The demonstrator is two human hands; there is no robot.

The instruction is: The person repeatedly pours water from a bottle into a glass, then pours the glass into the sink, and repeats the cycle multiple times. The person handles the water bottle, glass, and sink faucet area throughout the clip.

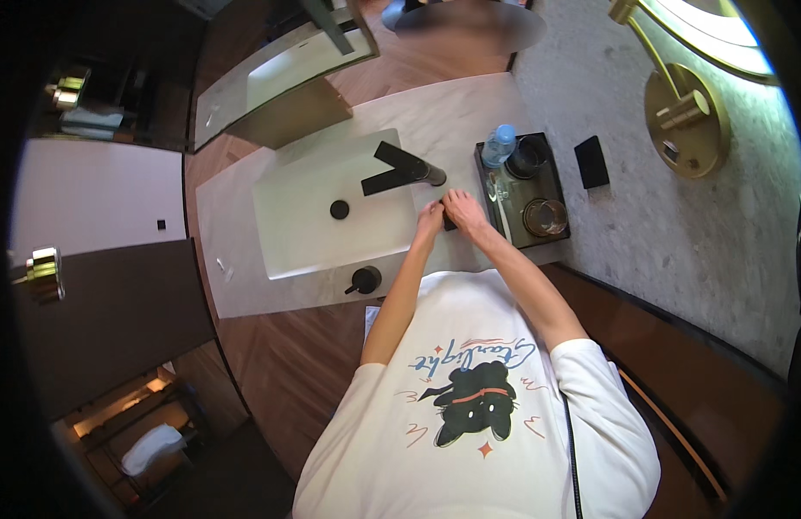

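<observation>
My left hand (430, 219) and my right hand (464, 209) meet over the pale stone counter (462, 250), between the washbasin and a dark tray. Their fingers close around a small black object (449, 223), mostly hidden by the right hand, so its kind is unclear. Just beyond the fingertips stands the black tap (405, 170), its forked spout over the white basin (296, 188). To the right of my right hand lies the tray (558, 178). In it are a capped water bottle (498, 150), a dark cup (526, 158), a clear glass (545, 218) and a slim white toothbrush-like item (502, 211).
A black pump dispenser (366, 279) stands at the counter's near edge, left of my left forearm. A grey wall (640, 240) bounds the right side, carrying a black plate (592, 162) and a brass lamp (689, 120). A framed mirror (290, 71) rises beyond the basin.
</observation>
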